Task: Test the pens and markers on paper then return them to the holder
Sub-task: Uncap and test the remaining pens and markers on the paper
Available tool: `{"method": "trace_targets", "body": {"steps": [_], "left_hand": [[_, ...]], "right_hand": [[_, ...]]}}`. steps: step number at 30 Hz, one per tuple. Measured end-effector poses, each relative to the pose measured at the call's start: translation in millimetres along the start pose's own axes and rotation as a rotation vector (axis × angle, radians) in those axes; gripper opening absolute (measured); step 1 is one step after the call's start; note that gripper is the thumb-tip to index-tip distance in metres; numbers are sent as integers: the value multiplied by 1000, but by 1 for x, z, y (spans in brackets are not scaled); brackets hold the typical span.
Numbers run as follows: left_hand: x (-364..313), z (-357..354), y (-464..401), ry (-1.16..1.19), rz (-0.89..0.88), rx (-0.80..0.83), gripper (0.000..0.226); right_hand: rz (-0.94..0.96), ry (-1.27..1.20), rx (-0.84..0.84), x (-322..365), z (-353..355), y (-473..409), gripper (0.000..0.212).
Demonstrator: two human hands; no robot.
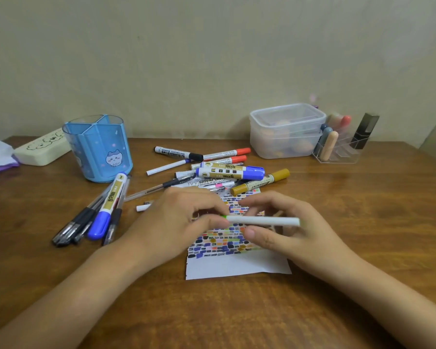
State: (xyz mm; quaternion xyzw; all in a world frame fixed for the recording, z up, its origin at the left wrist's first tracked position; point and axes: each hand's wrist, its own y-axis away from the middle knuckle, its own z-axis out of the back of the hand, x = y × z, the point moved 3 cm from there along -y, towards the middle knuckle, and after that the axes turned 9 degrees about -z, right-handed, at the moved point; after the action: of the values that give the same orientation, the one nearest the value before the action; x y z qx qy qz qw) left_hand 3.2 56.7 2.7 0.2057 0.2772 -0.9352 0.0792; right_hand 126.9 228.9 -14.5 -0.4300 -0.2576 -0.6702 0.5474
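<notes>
Fingers point(247, 206) of the right hand point(295, 233) curl round a slim white pen point(264, 220), thumb under the barrel, index over it. Pen lies level, held above the paper point(237, 265). Left hand point(176, 220) fingertips close on the pen's green end, pinching it; can't tell if that's a cap or the tip. Both hands hover over the sheet.

Paper sits directly under the fingers on the wooden desk point(363, 222): upper part filled with rows of small colour swatches, lower strip blank, left edge torn.

Just beyond the fingers: a loose heap of markers point(219, 170), including a blue-capped one point(230, 172), a mustard-yellow one point(259, 182), 2 red-capped ones and a black whiteboard marker. A clear pen point(159, 187) lies at the heap's near-left edge.

Left of the left hand: a second bunch of pens point(86, 220), several black ones plus another blue-capped marker point(108, 205), fanned out, touching each other.

Blue holder point(98, 147) stands upright, far left of the fingers, behind that bunch; no pens visible in its compartments.

Far right of the fingers, by the wall: a lidded clear plastic box point(287, 132) and a clear organiser point(337, 149) holding small tubes. A cream case point(43, 149) lies left of the holder.
</notes>
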Motion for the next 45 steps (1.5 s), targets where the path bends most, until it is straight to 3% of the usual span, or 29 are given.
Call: {"method": "trace_targets", "body": {"steps": [4,8,10,15,25,31,40,45], "left_hand": [[13,31,0,-77,67,-19,14],[26,61,7,-35,209,11,31],[27,71,12,-68,264,82,35],[30,89,19,-230,426,197,17],[31,95,34,-104,598,553,10],[50,92,35,-279,577,478,10],[66,85,35,-349,564,371,4],[78,84,38,-490,579,273,28]], "right_hand": [[96,344,-58,-5,6,-4,35],[94,494,-7,-16,3,-8,23],[89,504,-1,-18,2,-8,20],[125,498,-60,-21,3,-9,18],[131,482,-66,-24,2,-9,17],[136,470,-62,-24,1,-9,16],[137,467,-57,-23,2,-8,17],[124,468,-55,-23,2,-7,17]]}}
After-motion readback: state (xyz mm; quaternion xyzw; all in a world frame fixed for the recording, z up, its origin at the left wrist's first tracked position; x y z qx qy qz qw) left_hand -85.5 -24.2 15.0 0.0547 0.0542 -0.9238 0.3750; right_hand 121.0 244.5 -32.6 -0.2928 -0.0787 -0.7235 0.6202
